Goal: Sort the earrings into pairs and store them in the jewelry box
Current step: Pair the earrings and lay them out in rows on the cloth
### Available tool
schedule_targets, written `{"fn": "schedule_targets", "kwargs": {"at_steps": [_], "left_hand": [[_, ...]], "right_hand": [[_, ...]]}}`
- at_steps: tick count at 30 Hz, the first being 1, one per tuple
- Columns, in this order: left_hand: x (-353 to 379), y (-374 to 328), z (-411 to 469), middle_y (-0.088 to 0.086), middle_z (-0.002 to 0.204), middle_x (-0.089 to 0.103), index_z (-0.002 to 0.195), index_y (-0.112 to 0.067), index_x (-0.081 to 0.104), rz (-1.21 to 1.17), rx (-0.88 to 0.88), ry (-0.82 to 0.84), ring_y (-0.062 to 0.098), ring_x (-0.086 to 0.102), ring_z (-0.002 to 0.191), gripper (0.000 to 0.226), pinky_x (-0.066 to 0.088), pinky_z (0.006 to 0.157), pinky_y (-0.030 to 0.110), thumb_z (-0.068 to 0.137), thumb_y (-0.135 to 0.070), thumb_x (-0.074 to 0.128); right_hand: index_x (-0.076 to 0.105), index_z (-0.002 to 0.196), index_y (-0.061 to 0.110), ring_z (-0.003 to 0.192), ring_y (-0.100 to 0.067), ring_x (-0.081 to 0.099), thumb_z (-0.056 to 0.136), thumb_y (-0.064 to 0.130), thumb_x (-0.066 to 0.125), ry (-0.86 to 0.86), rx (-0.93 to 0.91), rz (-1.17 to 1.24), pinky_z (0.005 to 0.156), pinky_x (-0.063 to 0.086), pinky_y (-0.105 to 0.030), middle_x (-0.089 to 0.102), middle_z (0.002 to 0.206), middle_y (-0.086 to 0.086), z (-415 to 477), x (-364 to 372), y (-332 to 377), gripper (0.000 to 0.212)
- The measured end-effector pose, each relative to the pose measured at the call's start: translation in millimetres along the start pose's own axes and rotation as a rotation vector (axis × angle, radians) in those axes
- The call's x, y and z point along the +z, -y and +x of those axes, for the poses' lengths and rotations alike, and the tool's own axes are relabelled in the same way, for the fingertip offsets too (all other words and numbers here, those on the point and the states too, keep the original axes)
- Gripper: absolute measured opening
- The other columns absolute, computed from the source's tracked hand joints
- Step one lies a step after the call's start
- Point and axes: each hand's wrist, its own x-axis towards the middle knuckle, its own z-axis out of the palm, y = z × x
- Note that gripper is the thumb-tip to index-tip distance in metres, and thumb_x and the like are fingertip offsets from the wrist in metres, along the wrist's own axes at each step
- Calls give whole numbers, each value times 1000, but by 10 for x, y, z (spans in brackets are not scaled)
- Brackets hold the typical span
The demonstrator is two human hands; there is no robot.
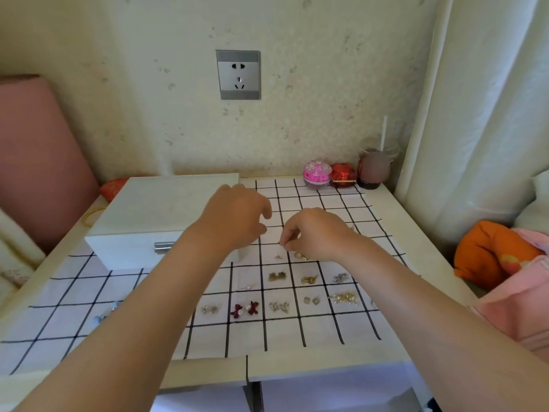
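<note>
Past my right hand (pixel 312 233), by the wall, sit a pink round tub (pixel 317 173), a shiny red thing (pixel 343 174) and a cup with a straw (pixel 375 168). An orange cushion (pixel 487 251) lies far out to the right of that hand. My left arm covers part of the box front and some squares of the cloth.

The table (pixel 395 203) wears a white cloth with black lines (pixel 297 331). A grey socket (pixel 238 74) is on the wall above my hands, and a pale curtain (pixel 490 99) hangs to the right.

The jewelry box (pixel 148 209) is white, shut, with a silver handle (pixel 163 246). It sits under and to the left of my left hand (pixel 234 215). That hand hangs over the box's corner, fingers loosely bent, holding nothing.

My right fingertips pinch a tiny piece (pixel 281 243), too small to tell its kind. A gold earring (pixel 301 256) lies just under that hand. Closer to me than both hands, earrings lie in squares: red bows (pixel 245 309), a gold pair (pixel 309 279), pearly ones (pixel 344 298).
</note>
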Motion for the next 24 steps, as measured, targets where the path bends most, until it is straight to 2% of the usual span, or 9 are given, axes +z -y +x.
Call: {"fn": "schedule_targets", "kwargs": {"at_steps": [2,6,10,13,18,21,24], "left_hand": [[20,122,-19,-5,130,56,120,-35,63,-10,-58,-19,19,44,124,32,32,102,37,89,-44,63],[67,279,-38,-2,143,43,135,-30,51,-126,-186,-15,23,34,132,51,35,103,41,90,-51,59],[95,325,-32,-3,143,44,137,-29,49,-144,-200,-11,22,35,133,52,34,104,39,92,-52,56],[101,337,-19,-3,141,45,135,-29,51,-150,-195,-25,21,35,132,49,34,103,39,92,-51,56],[129,309,10,-2,136,49,131,-30,55,-163,-184,-73,22,36,130,44,32,104,37,91,-48,57],[115,244,43,-6,128,57,126,-34,58,-175,-103,-123,19,44,124,38,31,103,36,90,-45,61],[88,163,71,-18,106,63,121,-39,61,-418,-43,-88,10,58,103,35,46,94,33,87,-39,68]], "right_hand": [[77,92,33,87,-5,64,87,25,72,31,-3,-17,71,50,-24,71,94,16,15,31,37,11],[76,97,34,88,-2,64,86,19,72,74,-3,22,77,51,-24,71,95,16,49,38,35,19],[75,101,35,91,-4,63,90,20,69,-30,30,63,78,50,-25,70,97,15,112,-49,-48,19],[75,103,34,93,-6,62,89,29,71,-22,49,29,79,49,-28,69,100,15,148,-4,-69,15],[77,88,34,87,-6,65,86,32,73,-7,56,-11,79,54,-30,71,90,18,230,101,5,5],[77,79,34,84,-1,65,85,30,76,-78,89,233,79,53,-29,73,86,16,290,36,17,7],[79,84,24,54,0,57,84,25,78,-173,124,565,57,48,-19,75,78,7,263,-136,51,2]]}}
